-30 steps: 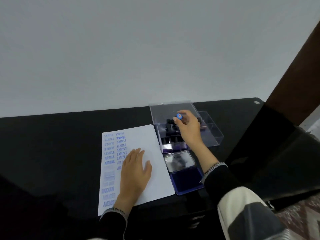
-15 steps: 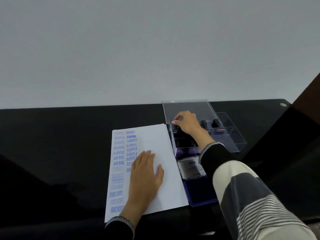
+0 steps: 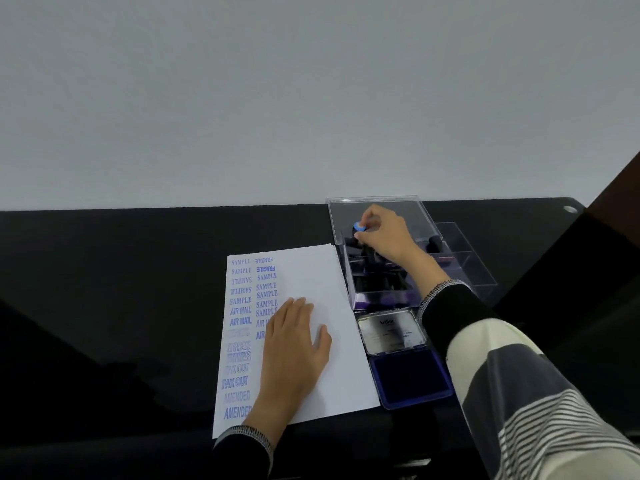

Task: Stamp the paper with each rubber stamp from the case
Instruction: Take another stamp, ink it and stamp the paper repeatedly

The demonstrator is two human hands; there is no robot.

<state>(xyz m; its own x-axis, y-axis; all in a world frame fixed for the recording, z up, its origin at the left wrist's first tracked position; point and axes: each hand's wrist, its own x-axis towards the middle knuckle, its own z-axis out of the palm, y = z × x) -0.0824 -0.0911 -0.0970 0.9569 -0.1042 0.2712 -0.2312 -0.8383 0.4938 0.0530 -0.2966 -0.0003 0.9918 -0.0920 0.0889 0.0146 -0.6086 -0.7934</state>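
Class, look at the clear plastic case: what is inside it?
Inside the clear case stand dark rubber stamps. The right hand grips one with a blue cap. The hand and sleeve cover other stamps, so they cannot be counted.

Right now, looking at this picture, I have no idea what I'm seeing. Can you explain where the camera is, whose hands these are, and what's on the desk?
There is no machine here. A person wears a wide-angle camera on the head, so you look forward and down at their own two hands over a black desk.

The left hand lies flat on a white sheet of paper, which already carries blue prints such as SAMPLE, AIR MAIL and FAX OUT.

The right hand reaches into a clear plastic case of dark stamps and pinches one stamp with a blue cap. Whether it is lifted or seated in its slot, I cannot tell.

In front of the case lies an open ink pad, its silvery lid folded back.
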